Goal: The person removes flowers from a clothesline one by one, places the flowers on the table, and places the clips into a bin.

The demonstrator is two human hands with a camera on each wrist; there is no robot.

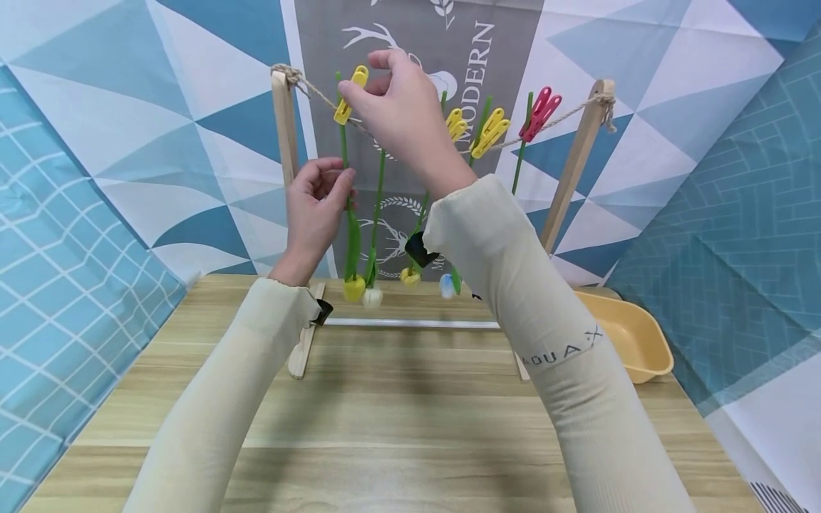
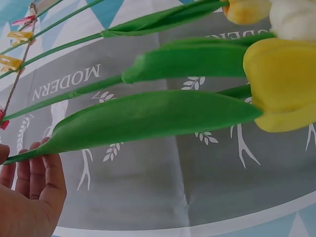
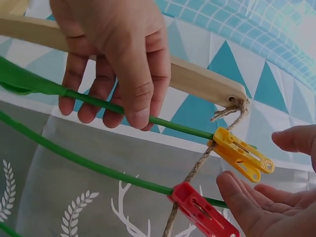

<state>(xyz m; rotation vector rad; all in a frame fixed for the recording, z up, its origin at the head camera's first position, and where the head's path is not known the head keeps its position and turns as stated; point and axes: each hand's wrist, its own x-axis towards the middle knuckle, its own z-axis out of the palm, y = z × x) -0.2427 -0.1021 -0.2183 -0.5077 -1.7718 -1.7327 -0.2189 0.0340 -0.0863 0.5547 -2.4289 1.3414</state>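
An artificial yellow tulip (image 2: 284, 86) hangs bloom down at the left end of a twine line, its green stem clipped there by a yellow clothespin (image 3: 242, 153). My left hand (image 1: 314, 214) pinches that stem between thumb and fingers, below the clothespin. Around the clothespin's handles, my right hand (image 3: 281, 202) has its thumb and fingers spread; a gap shows between them and the clip in the right wrist view. Beside it, a red clothespin (image 3: 202, 210) grips the stem of a white tulip (image 1: 373, 298), partly hidden by the right hand in the head view.
The twine (image 1: 564, 116) runs between two wooden posts (image 1: 574, 167). More tulips hang to the right from yellow clothespins (image 1: 490, 133) and a red clothespin (image 1: 540, 114). A yellow-orange basin (image 1: 661, 349) sits at the right of the wooden table (image 1: 410, 434).
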